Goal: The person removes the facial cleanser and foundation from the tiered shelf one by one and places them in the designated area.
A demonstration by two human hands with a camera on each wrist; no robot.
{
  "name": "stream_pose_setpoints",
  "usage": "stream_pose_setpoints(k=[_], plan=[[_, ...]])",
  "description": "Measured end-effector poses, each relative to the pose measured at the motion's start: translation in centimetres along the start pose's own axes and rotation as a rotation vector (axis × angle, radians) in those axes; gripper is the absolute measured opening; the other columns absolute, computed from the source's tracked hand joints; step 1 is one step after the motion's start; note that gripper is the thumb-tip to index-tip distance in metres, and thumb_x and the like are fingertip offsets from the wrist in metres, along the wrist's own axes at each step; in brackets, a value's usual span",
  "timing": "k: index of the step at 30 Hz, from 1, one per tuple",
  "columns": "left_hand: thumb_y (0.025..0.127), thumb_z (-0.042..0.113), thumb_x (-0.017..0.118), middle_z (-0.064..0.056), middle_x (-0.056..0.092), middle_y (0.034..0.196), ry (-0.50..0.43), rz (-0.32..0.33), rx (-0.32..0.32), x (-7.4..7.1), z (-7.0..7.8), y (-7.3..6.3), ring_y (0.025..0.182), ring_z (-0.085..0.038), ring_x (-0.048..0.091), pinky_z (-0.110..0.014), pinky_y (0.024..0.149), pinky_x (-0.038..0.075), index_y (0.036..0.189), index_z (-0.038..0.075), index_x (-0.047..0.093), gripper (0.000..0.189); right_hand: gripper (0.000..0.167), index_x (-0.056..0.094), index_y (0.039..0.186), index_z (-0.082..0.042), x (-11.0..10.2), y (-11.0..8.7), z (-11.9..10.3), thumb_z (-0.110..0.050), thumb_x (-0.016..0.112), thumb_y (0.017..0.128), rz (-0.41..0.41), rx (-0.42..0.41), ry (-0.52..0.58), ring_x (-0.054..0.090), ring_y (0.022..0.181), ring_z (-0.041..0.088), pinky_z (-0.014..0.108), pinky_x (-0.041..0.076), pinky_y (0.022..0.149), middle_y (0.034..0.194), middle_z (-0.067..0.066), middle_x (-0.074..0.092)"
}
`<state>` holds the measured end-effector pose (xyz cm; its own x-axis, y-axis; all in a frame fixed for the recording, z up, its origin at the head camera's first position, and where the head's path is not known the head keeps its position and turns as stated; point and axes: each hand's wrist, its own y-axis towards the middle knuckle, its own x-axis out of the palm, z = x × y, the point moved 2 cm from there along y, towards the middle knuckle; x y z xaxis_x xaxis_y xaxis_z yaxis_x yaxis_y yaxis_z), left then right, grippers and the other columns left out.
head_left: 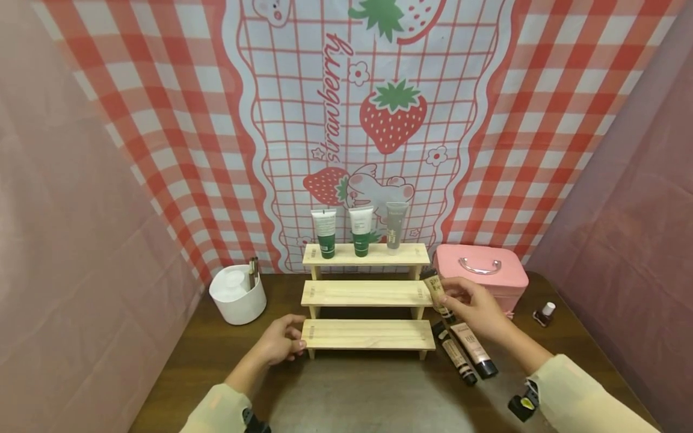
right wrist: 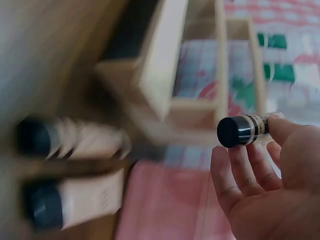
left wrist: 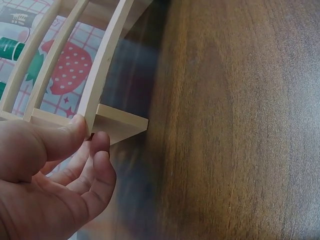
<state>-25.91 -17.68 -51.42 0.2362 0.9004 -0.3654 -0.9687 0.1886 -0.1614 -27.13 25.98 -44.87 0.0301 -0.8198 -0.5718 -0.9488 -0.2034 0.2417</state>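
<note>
A three-step wooden rack [head_left: 368,334] stands mid-table. My left hand [head_left: 283,341] grips the left end of its lowest step [left wrist: 107,95], thumb on top and fingers curled below. My right hand [head_left: 476,308] holds a beige tube with a black cap [head_left: 437,294] beside the rack's right end; in the right wrist view the tube's black cap [right wrist: 234,131] sticks out past my thumb. Two more beige tubes [head_left: 467,355] lie on the table under that hand. Two green-capped tubes [head_left: 326,233] and a grey tube [head_left: 396,227] stand on the top step.
A white round holder [head_left: 238,294] with pens stands at the left. A pink case with a handle [head_left: 480,272] sits behind my right hand, a small nail polish bottle [head_left: 544,313] to its right. A strawberry-print cloth [head_left: 368,120] hangs behind the dark wooden table [head_left: 368,397].
</note>
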Motion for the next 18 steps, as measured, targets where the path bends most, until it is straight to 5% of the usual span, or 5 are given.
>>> stream_pose_setpoints(k=[9, 18], plan=[[0.087, -0.010, 0.071, -0.015, 0.066, 0.091, -0.001, 0.001, -0.013, 0.0, -0.1, 0.0, 0.069, -0.022, 0.066, -0.038, 0.057, 0.056, 0.140, -0.008, 0.051, 0.057, 0.031, 0.066, 0.123, 0.001, -4.3, -4.5, 6.6, -0.016, 0.071, 0.097, 0.025, 0.087, -0.111, 0.063, 0.075, 0.001, 0.026, 0.054, 0.058, 0.101, 0.015, 0.074], [0.087, -0.010, 0.071, -0.015, 0.066, 0.091, -0.004, 0.000, -0.016, -0.1, -0.2, 0.1, 0.069, -0.021, 0.066, -0.037, 0.056, 0.056, 0.141, -0.008, 0.050, 0.057, 0.041, 0.061, 0.129, 0.009, -5.6, -6.9, 10.4, -0.016, 0.071, 0.097, -0.107, 0.265, -0.036, 0.066, 0.066, 0.013, 0.036, 0.057, 0.049, 0.102, 0.022, 0.075]])
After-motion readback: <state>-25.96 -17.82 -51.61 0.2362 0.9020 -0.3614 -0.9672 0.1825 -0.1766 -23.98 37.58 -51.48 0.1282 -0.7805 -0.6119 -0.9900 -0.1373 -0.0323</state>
